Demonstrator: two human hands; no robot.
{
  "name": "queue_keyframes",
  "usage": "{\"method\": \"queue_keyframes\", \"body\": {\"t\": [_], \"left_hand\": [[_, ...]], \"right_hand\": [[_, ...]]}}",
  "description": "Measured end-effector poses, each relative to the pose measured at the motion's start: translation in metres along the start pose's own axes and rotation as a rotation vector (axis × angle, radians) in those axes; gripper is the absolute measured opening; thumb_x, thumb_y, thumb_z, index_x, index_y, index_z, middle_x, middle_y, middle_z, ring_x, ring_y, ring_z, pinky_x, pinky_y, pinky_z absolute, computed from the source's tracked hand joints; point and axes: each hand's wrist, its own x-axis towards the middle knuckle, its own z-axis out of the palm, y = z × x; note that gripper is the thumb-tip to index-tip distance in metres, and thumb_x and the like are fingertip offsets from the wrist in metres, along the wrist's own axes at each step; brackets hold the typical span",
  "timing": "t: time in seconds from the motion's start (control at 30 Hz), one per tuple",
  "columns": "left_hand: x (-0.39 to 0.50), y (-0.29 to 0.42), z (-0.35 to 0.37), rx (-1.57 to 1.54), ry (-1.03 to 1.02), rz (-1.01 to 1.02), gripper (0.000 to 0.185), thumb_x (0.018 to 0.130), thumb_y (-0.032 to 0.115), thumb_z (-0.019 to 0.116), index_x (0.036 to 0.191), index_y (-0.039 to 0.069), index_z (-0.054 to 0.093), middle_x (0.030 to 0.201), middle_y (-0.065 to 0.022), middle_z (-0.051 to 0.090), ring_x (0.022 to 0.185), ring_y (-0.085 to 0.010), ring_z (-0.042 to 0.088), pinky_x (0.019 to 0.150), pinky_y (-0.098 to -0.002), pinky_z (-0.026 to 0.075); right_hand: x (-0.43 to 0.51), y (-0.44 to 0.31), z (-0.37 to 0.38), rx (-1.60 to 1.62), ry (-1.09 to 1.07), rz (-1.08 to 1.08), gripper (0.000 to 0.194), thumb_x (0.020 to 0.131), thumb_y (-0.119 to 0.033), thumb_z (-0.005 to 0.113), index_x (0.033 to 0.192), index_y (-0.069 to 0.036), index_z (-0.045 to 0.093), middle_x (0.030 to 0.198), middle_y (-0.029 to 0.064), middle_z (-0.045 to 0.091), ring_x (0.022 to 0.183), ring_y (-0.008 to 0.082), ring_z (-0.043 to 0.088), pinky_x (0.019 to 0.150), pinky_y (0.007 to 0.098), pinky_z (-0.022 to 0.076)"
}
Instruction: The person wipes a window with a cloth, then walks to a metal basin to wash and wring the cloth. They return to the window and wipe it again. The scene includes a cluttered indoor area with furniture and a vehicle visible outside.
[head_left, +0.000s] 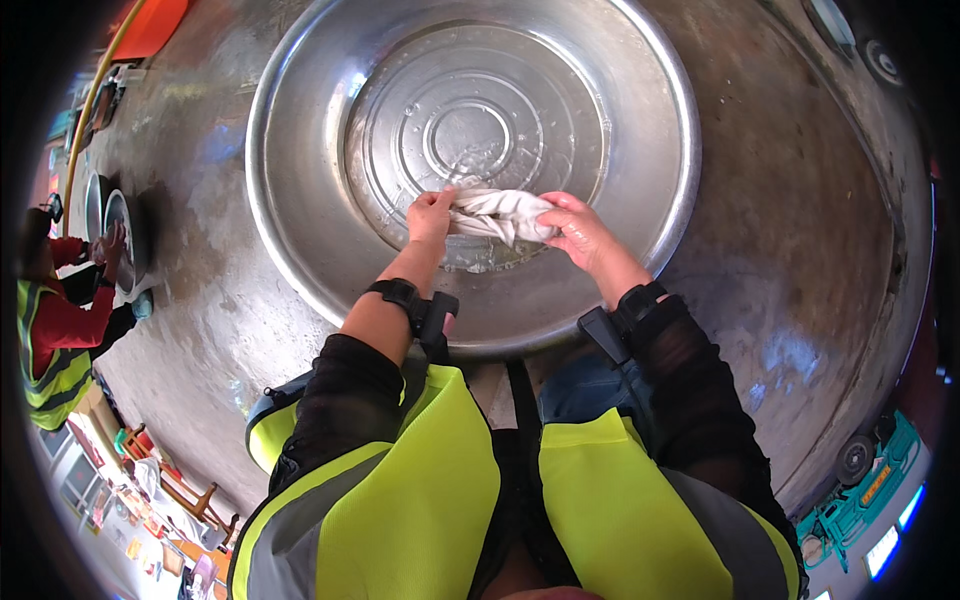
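Observation:
A wet white cloth (499, 214), bunched and twisted, stretches between my two hands over a large round metal basin (300, 195). My left hand (431, 217) grips the cloth's left end with thumb and fingers. At the other end, my right hand (579, 229) is closed around the bundled fabric. Shallow clear water (472, 139) covers the basin's ringed bottom, with ripples and bubbles just beyond the cloth. Whether the cloth's lower side touches the water I cannot tell.
The basin stands on a concrete floor (780, 225) close before my knees. At the far left, a person (64, 330) in a reflective vest works at metal basins (120, 240). A wooden chair (187, 487) is at lower left, a teal wheeled frame (862, 487) at lower right.

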Motion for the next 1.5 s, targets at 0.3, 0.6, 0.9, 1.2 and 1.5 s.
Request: {"method": "queue_keyframes", "body": {"t": [0.3, 0.6, 0.9, 1.2, 1.5], "left_hand": [[0.006, -0.02, 0.035, 0.46, 0.43, 0.054, 0.054, 0.072, 0.038, 0.065, 0.117, 0.013, 0.048, 0.116, -0.0224, 0.043, 0.099, -0.0317, 0.052, 0.087, -0.0387, 0.042], [-0.096, 0.015, 0.096, 0.291, -0.41, 0.093, 0.024, 0.083, 0.027, 0.054, 0.087, 0.003, 0.058, 0.078, -0.0103, 0.061, 0.073, -0.0183, 0.058, 0.066, -0.0291, 0.046], [0.028, 0.004, 0.014, 0.664, 0.328, 0.39, 0.046, 0.085, 0.04, 0.046, 0.091, -0.003, 0.059, 0.095, -0.0299, 0.056, 0.092, -0.0407, 0.051, 0.084, -0.0441, 0.04], [-0.009, -0.01, 0.005, 0.321, -0.43, -0.196, 0.022, 0.079, 0.023, 0.053, 0.092, 0.006, 0.052, 0.08, -0.0064, 0.056, 0.064, -0.0165, 0.056, 0.051, -0.0318, 0.048], [-0.057, 0.129, 0.015, 0.084, -0.518, 0.4, 0.022, 0.077, 0.008, 0.06, 0.095, 0.003, 0.048, 0.08, -0.0082, 0.055, 0.066, -0.0158, 0.057, 0.055, -0.0282, 0.051]], "right_hand": [[0.024, 0.057, -0.002, 0.056, 0.473, 0.393, 0.065, 0.078, -0.029, 0.062, 0.132, -0.016, 0.027, 0.131, 0.019, 0.033, 0.108, 0.0414, 0.043, 0.077, 0.0572, 0.0437], [0.023, 0.037, -0.002, 0.588, 0.099, 0.268, 0.048, 0.086, -0.043, 0.05, 0.102, 0.002, 0.051, 0.091, 0.0131, 0.059, 0.085, 0.0224, 0.058, 0.075, 0.0349, 0.0487], [0.011, 0.04, 0.032, 0.234, 0.105, 0.032, 0.046, 0.078, -0.014, 0.058, 0.12, -0.008, 0.04, 0.107, 0.0116, 0.051, 0.098, 0.0243, 0.051, 0.076, 0.0417, 0.0454], [0.018, 0.05, -0.014, -0.328, 0.144, 0.098, 0.074, 0.069, -0.002, 0.061, 0.135, -0.013, 0.027, 0.124, 0.0179, 0.04, 0.107, 0.0309, 0.049, 0.082, 0.0403, 0.0466], [0.038, -0.001, -0.014, -0.611, 0.143, -0.338, 0.05, 0.076, -0.012, 0.061, 0.123, -0.005, 0.045, 0.106, 0.0083, 0.057, 0.092, 0.013, 0.054, 0.08, 0.0276, 0.0435]]}}
